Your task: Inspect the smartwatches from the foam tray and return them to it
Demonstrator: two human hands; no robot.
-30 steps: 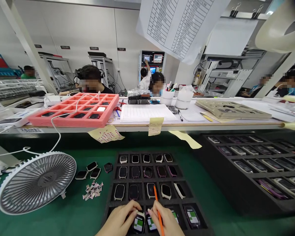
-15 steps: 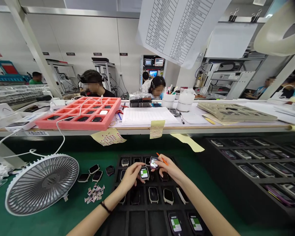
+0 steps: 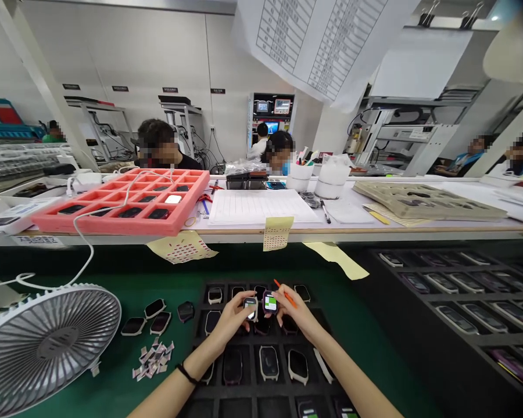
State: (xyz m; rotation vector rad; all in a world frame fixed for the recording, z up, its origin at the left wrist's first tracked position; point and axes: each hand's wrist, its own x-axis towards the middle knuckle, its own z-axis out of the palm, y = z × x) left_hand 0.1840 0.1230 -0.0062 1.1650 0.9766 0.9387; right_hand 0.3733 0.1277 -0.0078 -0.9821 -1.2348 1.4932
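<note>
Each hand (image 3: pixel 230 318) (image 3: pixel 297 312) hides the watch (image 3: pixel 269 302) casing below its screen.

Fan (image 3: pixel 43 342) cut off left; watch screens' (image 3: pixel 269 302) text perhaps illegible.

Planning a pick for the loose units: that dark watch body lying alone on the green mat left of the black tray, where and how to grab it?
Take the dark watch body by its two opposite side edges, coming straight down from above. It lies flat, screen up, so only the rim is open to fingers. It sits clear of the black tray and its neighbours, leaving room on both sides.
</note>
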